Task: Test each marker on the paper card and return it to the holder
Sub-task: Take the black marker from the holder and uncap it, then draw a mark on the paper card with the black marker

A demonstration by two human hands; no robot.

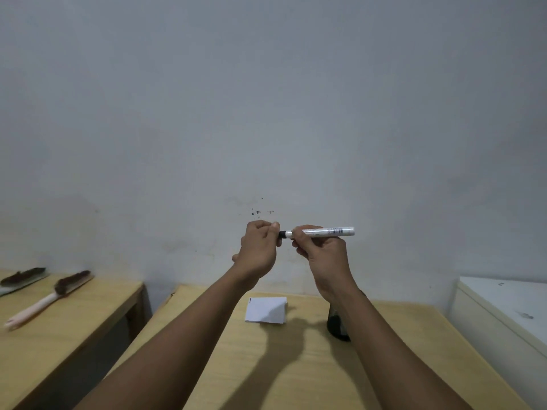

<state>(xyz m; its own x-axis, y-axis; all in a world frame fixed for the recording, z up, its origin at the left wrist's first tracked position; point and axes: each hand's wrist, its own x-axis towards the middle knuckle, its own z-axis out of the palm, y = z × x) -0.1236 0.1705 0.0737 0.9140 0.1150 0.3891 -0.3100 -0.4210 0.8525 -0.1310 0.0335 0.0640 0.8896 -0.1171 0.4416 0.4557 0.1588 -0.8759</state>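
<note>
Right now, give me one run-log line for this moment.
right hand: holds marker | left hand: at cap end | paper card: on table | holder: behind right forearm

Marker: glossy silver-white plastic-looking marker barrel [324, 231]
Card: matt white paper card [265, 310]
Table: smooth pale wood table [296, 365]
Holder: shiny dark holder [336, 324]

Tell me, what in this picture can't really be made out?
- Marker cap end: in the head view the left hand covers it, so cap on or off is unclear.
- Dark holder: the right hand's forearm hides most of it, contents unseen.
- Paper card: any test marks too small to read.
- Marker label: print too small.
</note>
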